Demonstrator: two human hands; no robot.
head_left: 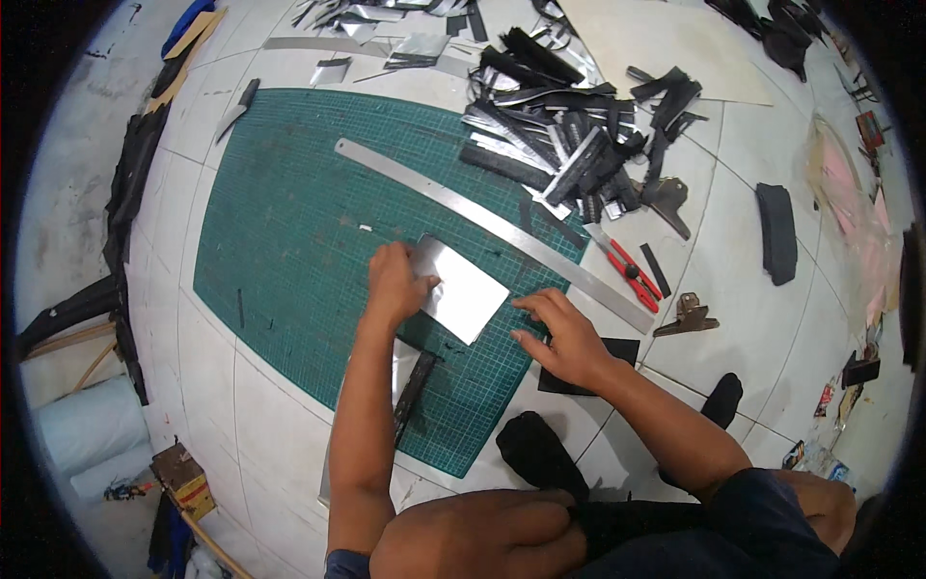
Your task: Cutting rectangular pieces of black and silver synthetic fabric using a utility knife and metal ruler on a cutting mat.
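Observation:
My left hand (394, 282) grips the left edge of a shiny silver rectangular sheet (465, 294), its thumb on top. The sheet lies on a green cutting mat (289, 203), and whether it is one layer or several I cannot tell. Just beyond the sheet's right corner is my right hand (567, 340), its thumb and fingers apart with nothing between them. Under that hand's wrist side, a flat black piece (617, 359) pokes out. A long steel ruler (449, 201) slants across the mat above the sheet. Beside my left forearm lies a silver and black piece (413, 381).
Black and silver offcuts (569, 125) heap up past the mat's upper right. A red-handled cutter (632, 275) lies by the ruler's end, near two metal clips (687, 317). A dark strip (776, 234) rests further right on the tiles. My black-socked foot (540, 452) is close to the mat.

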